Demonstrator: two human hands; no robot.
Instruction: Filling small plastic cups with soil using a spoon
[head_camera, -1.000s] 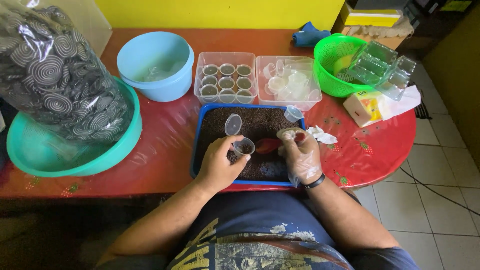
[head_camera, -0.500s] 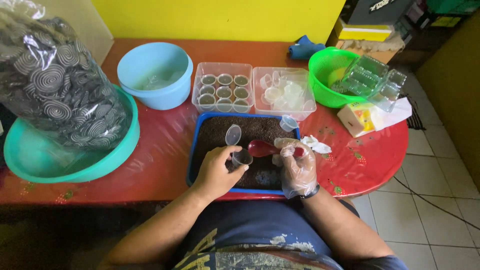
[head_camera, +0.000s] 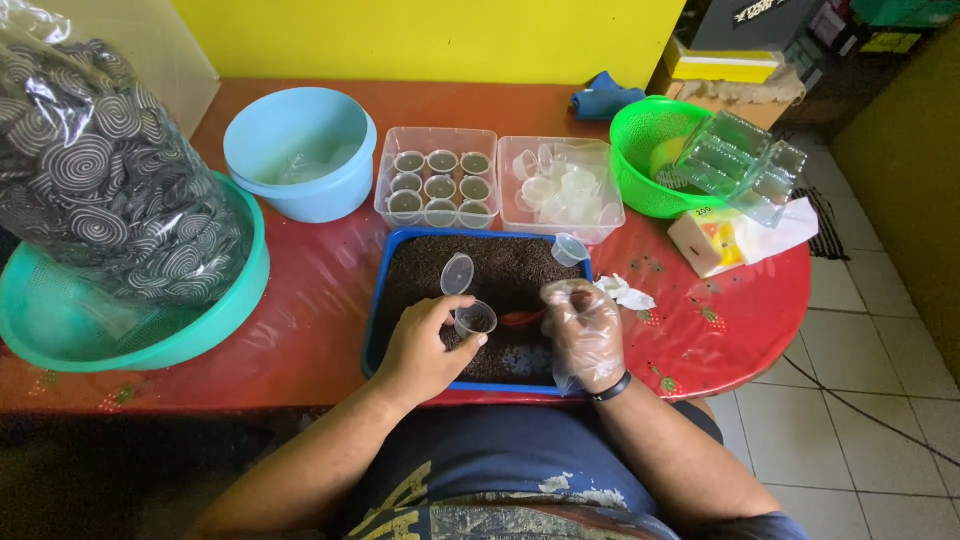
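The left hand (head_camera: 425, 345) pinches 1 small clear cup (head_camera: 474, 318), lid hinged open, over the blue tray (head_camera: 374, 330) of dark grains. The gloved right hand (head_camera: 585, 330) curls its fingers around a red scoop (head_camera: 522, 319) beside it.

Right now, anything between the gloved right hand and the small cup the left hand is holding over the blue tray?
Nothing visible. The left hand holds the small clear cup, hinged lid open, over the dark granules in the blue tray. The gloved right hand is just beside it; only a red scoop shows in the gap.
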